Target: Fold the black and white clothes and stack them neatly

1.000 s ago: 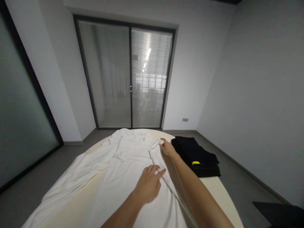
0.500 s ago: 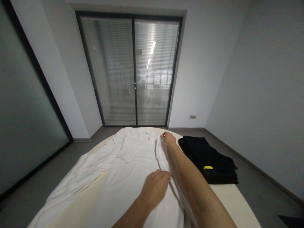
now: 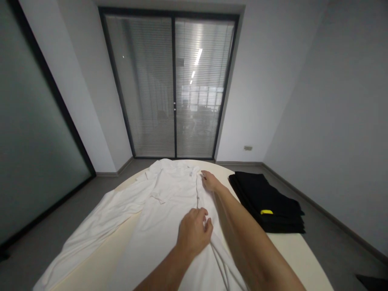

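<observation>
A white long-sleeved shirt [image 3: 157, 218] lies spread over the round table, its collar end towards the far edge. One sleeve [image 3: 100, 222] stretches out to the left and hangs towards the near side. My right hand [image 3: 210, 181] reaches to the far right part of the shirt, fingers closed on the cloth by the shoulder. Nearer to me, my left hand [image 3: 195, 230] rests over the shirt's right half, fingers loosely bent and apart. Beneath and beside it, the right side of the cloth lies in long folds.
On the table's right side sits a stack of folded black cloth [image 3: 263, 194] with a small yellow item [image 3: 266, 211] on it. The pale tabletop [image 3: 291, 252] shows at the right edge. Beyond are a glass door with blinds [image 3: 172, 89] and grey walls.
My right hand has moved slightly left with the shirt's edge. The left hand's fingers have loosened from the cloth and spread. The shirt's right side lies further inward, in folds.
</observation>
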Action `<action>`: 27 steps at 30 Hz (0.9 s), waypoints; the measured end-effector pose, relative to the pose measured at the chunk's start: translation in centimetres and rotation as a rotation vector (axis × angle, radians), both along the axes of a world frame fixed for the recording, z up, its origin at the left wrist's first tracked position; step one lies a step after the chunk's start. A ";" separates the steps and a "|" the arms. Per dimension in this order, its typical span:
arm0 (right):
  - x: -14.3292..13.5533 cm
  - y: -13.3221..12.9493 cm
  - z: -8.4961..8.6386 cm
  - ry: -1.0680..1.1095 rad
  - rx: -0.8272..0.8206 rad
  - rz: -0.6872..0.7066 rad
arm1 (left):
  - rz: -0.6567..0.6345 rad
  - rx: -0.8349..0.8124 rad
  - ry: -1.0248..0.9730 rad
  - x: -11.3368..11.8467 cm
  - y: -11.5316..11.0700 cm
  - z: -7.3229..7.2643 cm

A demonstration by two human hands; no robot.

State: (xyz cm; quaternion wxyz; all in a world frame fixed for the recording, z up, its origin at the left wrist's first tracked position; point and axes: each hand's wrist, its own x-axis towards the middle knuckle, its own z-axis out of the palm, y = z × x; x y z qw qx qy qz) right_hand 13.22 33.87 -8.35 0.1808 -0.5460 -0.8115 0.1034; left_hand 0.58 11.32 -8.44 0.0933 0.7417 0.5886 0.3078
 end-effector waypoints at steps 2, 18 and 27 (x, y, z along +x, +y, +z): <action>0.7 -1.5 0.4 -0.016 0.011 0.018 | -0.034 0.020 0.016 0.1 -0.1 -0.1; 5.2 -15.2 1.3 0.039 -0.098 0.119 | -0.488 -0.040 0.166 -2.6 -2.6 0.9; 6.3 -18.8 -0.4 0.213 -0.024 0.285 | -0.733 0.005 0.137 -2.7 -5.2 2.1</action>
